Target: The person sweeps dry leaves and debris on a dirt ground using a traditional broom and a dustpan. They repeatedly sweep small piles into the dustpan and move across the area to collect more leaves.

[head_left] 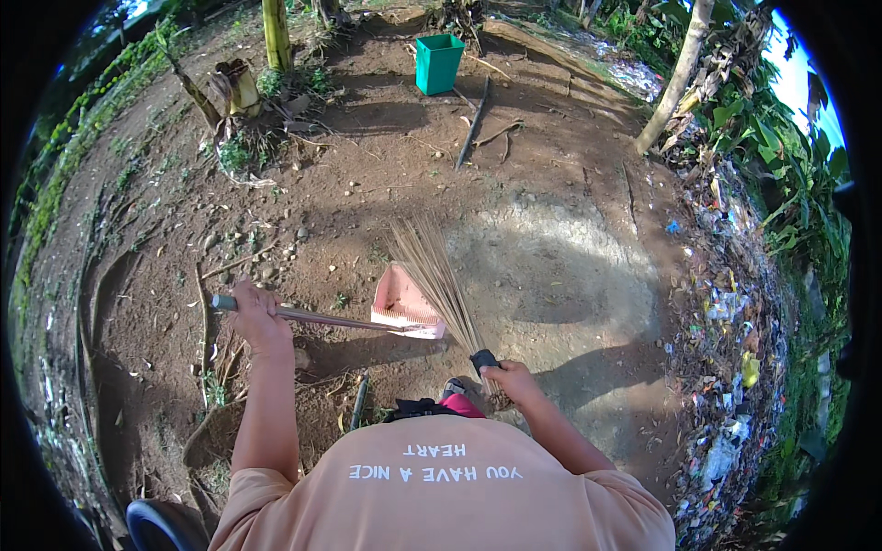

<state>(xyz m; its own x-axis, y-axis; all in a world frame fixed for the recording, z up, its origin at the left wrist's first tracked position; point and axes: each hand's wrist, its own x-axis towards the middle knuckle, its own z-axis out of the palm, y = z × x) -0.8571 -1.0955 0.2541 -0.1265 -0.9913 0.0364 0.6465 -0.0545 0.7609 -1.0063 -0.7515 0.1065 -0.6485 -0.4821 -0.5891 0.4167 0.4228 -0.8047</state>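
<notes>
My left hand (258, 315) is closed round the long handle (322, 317) of a pink dustpan (392, 286). The handle runs right from my fist to the pan, which is on the bare soil in front of me with some dark bits inside. In my right hand (514, 380) is a stick broom (439, 280), gripped near its black-wrapped end. Its thin tan sticks fan out forward and to the left, along the dustpan's right side. From this view I cannot tell whether the broom touches the pan.
A green bin (438, 66) stands on the dirt ahead, near a dark stick (473, 124). Scattered litter (726, 367) lines the right side. A leaning trunk (678, 78) rises at the far right, and cut plant stumps (241, 89) stand at the far left.
</notes>
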